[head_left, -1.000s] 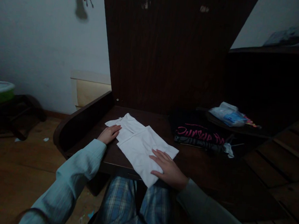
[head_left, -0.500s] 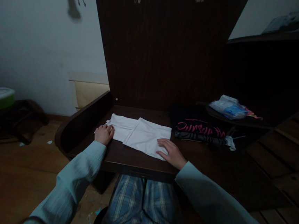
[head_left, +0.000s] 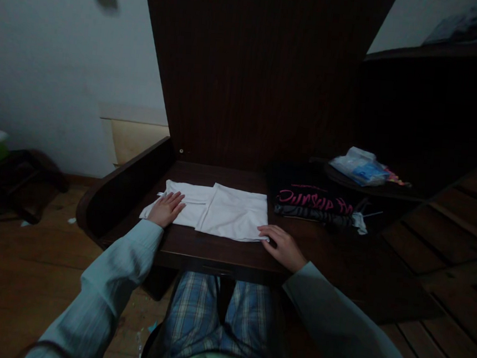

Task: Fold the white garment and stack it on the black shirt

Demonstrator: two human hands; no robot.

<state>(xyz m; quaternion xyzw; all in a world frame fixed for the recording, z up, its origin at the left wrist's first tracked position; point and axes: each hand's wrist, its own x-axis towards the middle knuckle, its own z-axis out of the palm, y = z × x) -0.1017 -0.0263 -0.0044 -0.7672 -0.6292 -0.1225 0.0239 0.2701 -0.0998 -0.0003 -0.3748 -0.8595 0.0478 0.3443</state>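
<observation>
A folded white garment (head_left: 235,212) lies lengthwise on the dark wooden desk (head_left: 211,252); its exact kind is hard to make out in the dim light. The right part is folded over and overlaps the narrower left part. My left hand (head_left: 166,209) rests flat on the garment's left end, fingers stretched out. At the near right corner, my right hand (head_left: 285,247) pinches the garment's edge between thumb and fingers.
Dark folded clothes with pink lettering (head_left: 315,201) are stacked to the right. Behind them, a blue-and-white plastic packet (head_left: 360,166) sits on a low shelf. A raised wooden side panel (head_left: 125,183) bounds the desk's left end.
My left hand has flattened out onto the garment's left end. My right hand has shifted from lying on the right part to gripping its near corner, and the near right edge sits straighter.
</observation>
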